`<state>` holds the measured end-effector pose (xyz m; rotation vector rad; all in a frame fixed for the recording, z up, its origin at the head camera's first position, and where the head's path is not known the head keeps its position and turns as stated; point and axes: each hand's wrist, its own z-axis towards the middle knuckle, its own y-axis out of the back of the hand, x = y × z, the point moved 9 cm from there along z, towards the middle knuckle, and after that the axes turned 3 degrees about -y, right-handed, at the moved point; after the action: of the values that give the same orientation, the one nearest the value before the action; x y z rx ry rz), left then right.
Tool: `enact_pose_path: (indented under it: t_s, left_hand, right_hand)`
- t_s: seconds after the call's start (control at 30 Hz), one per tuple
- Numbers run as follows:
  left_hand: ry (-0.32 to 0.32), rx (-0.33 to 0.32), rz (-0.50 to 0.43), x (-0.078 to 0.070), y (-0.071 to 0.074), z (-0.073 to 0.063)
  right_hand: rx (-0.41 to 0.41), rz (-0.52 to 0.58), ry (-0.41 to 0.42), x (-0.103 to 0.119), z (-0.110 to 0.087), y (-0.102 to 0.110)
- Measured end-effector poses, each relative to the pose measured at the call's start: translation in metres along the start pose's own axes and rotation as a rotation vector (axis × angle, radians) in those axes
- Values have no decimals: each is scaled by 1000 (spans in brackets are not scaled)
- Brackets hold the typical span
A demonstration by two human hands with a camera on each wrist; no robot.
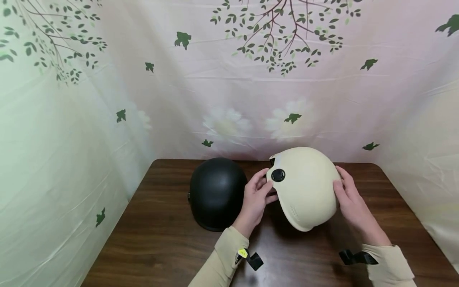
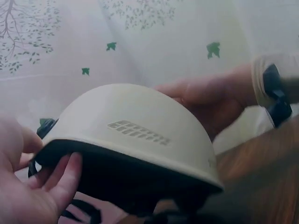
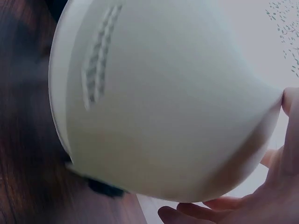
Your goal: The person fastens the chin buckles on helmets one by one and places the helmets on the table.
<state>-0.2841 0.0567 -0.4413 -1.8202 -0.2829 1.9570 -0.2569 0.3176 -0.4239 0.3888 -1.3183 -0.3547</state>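
A cream helmet [image 1: 305, 187] with a round black knob [image 1: 278, 175] on its side is held tilted above the table, between both hands. My left hand [image 1: 256, 195] pinches its rim below the knob; in the left wrist view, the left fingertips [image 2: 70, 175] reach under the edge against the dark inside, where black straps [image 2: 86, 210] hang. The right hand [image 1: 353, 199] grips the rounded shell from the opposite side, thumb on the near face. Slanted vent-like marks [image 3: 100, 58] show on the shell in the right wrist view. A black helmet [image 1: 216, 193] stands on the table left of my left hand.
The dark wooden table [image 1: 161, 235] has rounded back corners. Behind it and along both sides hangs a pale cloth [image 1: 172, 99] printed with leaves and flowers. Black straps sit on both wrists, over beige sleeves [image 1: 218, 263].
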Motion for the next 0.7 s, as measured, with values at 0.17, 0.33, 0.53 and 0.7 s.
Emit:
enact_pose_path:
  t_s: [0.17,0.33,0.53,0.7]
  left_hand:
    - [32,-43,74,13,10,-4]
    - [41,-46,173,18,16,-6]
    - [50,16,305,19,15,-9]
    - [41,37,403,17,13,-11]
  right_hand:
    - [-10,2,-27,-3,1,1]
    - [-13,-40,-57,-6,0,0]
    - [10,-78,-43,-6,0,-7]
    - [6,-81,-10,-3,1,-9]
